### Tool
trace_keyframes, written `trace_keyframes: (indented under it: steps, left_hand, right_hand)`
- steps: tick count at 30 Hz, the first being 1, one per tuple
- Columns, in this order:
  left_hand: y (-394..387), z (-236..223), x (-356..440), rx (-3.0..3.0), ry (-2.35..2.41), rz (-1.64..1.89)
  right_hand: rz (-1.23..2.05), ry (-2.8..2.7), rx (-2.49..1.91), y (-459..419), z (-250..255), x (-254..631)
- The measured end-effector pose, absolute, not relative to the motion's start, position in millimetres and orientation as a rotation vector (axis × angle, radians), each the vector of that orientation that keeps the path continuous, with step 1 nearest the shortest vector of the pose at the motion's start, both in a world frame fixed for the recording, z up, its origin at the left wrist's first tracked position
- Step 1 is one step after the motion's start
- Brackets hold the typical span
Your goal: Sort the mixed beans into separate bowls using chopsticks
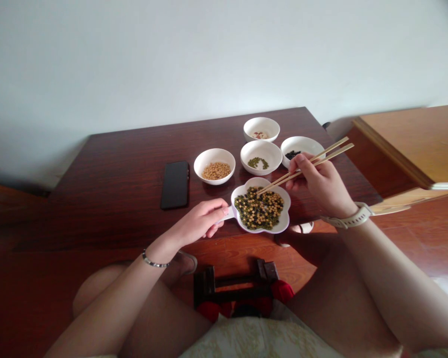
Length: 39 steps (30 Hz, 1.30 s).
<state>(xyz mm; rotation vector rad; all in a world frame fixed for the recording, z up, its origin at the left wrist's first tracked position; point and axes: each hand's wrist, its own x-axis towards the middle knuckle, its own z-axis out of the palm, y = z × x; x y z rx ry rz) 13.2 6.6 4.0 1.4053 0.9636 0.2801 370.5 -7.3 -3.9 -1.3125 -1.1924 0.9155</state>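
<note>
My left hand (202, 220) grips the short handle of a white flower-shaped dish (285, 222) full of mixed green, yellow and dark beans, at the near edge of the dark wooden table (127, 184). My right hand (321, 184) holds a pair of wooden chopsticks (321, 157), tips down over the far side of that dish. Behind it stand several small white bowls: one with yellow beans (214, 166), one with green beans (261, 157), one with dark beans (301, 148), one with pale pieces (262, 129).
A black phone (175, 184) lies face down left of the bowls. A lighter wooden piece of furniture (414, 144) stands to the right. A small dark wooden stool (235, 286) sits on the floor between my knees. A pale wall rises behind the table.
</note>
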Motion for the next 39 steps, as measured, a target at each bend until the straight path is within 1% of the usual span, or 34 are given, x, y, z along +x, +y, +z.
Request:
trace_keyframes:
  steps: [7,25,39]
  left_hand:
    - [7.2,3.2,13.3,1.408,0.964,0.282]
    - [7.2,3.7,13.9,1.399,0.975,0.288]
    - [7.4,3.6,14.0,1.401,0.963,0.291]
  right_hand:
    - [0.950,-1.198,-1.309,-7.4,-2.2,370.5]
    - [0.881,-1.238,-1.352,-12.1,2.0,373.8]
    - [0.888,-1.226,-1.319,-9.5,-3.0,370.9]
